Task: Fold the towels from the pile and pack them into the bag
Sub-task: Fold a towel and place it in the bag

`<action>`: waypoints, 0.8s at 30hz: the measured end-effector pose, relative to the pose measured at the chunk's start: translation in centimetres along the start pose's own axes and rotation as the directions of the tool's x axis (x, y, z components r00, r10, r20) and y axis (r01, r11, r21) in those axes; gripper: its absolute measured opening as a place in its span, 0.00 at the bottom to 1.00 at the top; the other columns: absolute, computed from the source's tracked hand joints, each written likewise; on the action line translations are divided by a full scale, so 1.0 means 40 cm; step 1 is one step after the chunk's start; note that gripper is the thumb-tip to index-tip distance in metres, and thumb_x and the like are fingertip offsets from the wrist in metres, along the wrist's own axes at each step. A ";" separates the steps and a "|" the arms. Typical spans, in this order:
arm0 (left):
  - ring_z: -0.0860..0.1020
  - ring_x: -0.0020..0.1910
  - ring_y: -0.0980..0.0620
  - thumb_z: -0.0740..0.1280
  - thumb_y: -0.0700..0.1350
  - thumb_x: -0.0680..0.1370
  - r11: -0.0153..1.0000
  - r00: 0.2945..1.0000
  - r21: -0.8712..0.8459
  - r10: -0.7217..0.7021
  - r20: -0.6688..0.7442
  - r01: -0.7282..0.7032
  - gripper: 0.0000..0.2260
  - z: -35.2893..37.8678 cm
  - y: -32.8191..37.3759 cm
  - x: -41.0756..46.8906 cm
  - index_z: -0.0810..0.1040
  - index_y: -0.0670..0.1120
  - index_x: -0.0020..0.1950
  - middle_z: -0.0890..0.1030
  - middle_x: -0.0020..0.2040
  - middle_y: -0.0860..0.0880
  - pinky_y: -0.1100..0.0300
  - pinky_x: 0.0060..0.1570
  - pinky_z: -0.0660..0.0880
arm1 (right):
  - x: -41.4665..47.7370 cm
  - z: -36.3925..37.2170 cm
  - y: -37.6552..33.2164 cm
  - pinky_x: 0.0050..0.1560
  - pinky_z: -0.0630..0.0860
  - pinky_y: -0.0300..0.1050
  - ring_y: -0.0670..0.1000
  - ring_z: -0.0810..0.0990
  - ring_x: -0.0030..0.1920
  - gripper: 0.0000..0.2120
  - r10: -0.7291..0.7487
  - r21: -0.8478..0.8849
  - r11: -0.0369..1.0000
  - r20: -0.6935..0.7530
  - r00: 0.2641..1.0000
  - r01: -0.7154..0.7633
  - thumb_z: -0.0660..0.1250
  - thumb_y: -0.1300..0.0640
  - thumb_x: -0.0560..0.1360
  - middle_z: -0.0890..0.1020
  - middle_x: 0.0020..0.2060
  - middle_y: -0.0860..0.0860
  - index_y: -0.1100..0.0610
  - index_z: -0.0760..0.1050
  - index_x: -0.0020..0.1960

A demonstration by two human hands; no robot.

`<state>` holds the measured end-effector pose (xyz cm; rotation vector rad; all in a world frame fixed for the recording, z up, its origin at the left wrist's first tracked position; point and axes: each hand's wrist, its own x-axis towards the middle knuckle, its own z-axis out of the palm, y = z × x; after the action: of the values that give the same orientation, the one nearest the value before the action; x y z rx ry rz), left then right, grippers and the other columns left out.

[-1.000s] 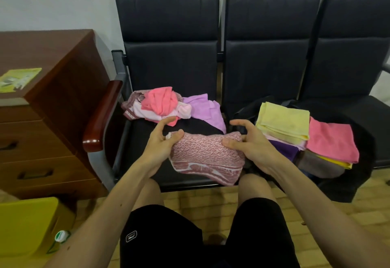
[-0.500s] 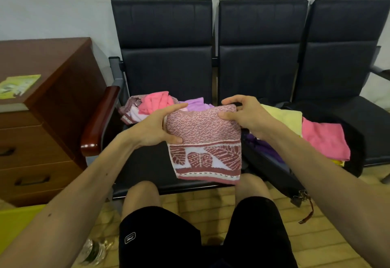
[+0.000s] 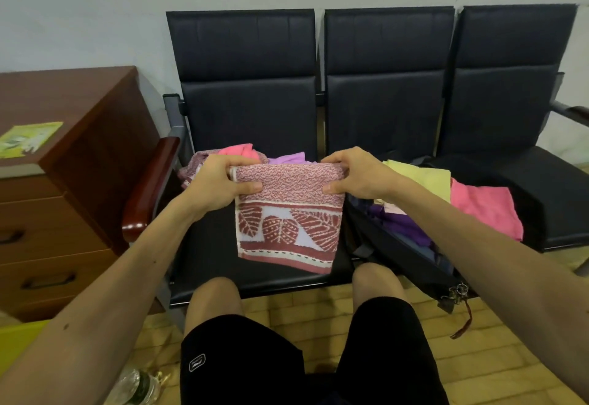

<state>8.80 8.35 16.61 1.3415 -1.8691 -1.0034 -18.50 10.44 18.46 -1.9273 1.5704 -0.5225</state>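
Dark bench seats [image 3: 389, 108], wooden drawers [image 3: 60, 213], pale wall [image 3: 95, 6]

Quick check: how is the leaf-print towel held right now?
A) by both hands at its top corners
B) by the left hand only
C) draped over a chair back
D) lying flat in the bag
A: the left hand and the right hand each pinch a top corner of the towel, which hangs down between them.

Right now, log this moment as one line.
left hand: pinches top-left edge, red-and-white leaf-patterned terry towel | right hand: pinches top-right edge | towel: hangs over black padded chair seat | dark fabric bag: open, right of towel
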 end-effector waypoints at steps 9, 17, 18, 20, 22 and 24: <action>0.84 0.44 0.61 0.72 0.43 0.76 0.986 0.999 0.157 0.048 0.016 -0.050 0.05 0.008 -0.003 -0.002 0.82 0.52 0.51 0.86 0.41 0.57 0.62 0.47 0.79 | 0.001 -0.004 0.014 0.30 0.69 0.27 0.44 0.82 0.37 0.05 0.001 -0.179 0.984 0.029 1.000 0.005 0.65 0.53 0.80 0.83 0.40 0.47 0.54 0.77 0.52; 0.84 0.45 0.59 0.71 0.44 0.77 0.984 0.998 0.170 0.052 0.024 -0.056 0.04 0.019 0.004 -0.005 0.79 0.47 0.51 0.86 0.43 0.52 0.62 0.47 0.80 | -0.019 -0.004 0.035 0.41 0.71 0.34 0.43 0.76 0.45 0.09 -0.023 -0.117 0.993 0.001 1.000 0.023 0.64 0.54 0.81 0.77 0.49 0.46 0.54 0.74 0.60; 0.84 0.45 0.59 0.71 0.44 0.77 0.983 0.999 0.174 0.051 0.017 -0.053 0.04 0.022 0.004 -0.006 0.79 0.47 0.51 0.86 0.44 0.52 0.63 0.46 0.80 | -0.024 -0.005 0.039 0.41 0.71 0.35 0.44 0.77 0.45 0.08 -0.019 -0.110 0.994 0.005 1.000 0.019 0.64 0.54 0.81 0.78 0.47 0.46 0.55 0.75 0.58; 0.84 0.44 0.60 0.70 0.44 0.78 0.987 0.998 0.150 0.053 0.015 -0.055 0.03 0.031 0.002 -0.008 0.79 0.48 0.49 0.85 0.43 0.53 0.67 0.43 0.79 | -0.034 -0.004 0.050 0.41 0.70 0.35 0.45 0.79 0.45 0.07 -0.004 -0.070 0.998 0.012 1.000 0.005 0.64 0.53 0.81 0.80 0.44 0.46 0.56 0.77 0.55; 0.83 0.44 0.62 0.70 0.45 0.78 0.989 0.998 0.136 0.058 0.021 -0.060 0.01 0.040 0.005 -0.014 0.79 0.50 0.48 0.85 0.43 0.55 0.70 0.40 0.78 | -0.046 0.001 0.064 0.43 0.70 0.36 0.44 0.79 0.44 0.08 0.015 -0.005 1.000 0.016 1.000 -0.015 0.64 0.53 0.80 0.81 0.43 0.47 0.57 0.78 0.53; 0.82 0.50 0.58 0.71 0.46 0.78 0.975 0.993 0.189 0.119 0.014 -0.120 0.01 0.047 -0.007 -0.004 0.81 0.51 0.48 0.83 0.47 0.55 0.63 0.49 0.79 | -0.059 0.002 0.083 0.44 0.70 0.36 0.44 0.79 0.45 0.09 0.041 0.055 0.998 0.009 0.999 -0.042 0.65 0.53 0.80 0.82 0.43 0.48 0.58 0.79 0.53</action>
<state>7.44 8.85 15.40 1.3163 -2.0638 -0.7826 -21.42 12.33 16.36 -1.8493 1.5712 -0.5348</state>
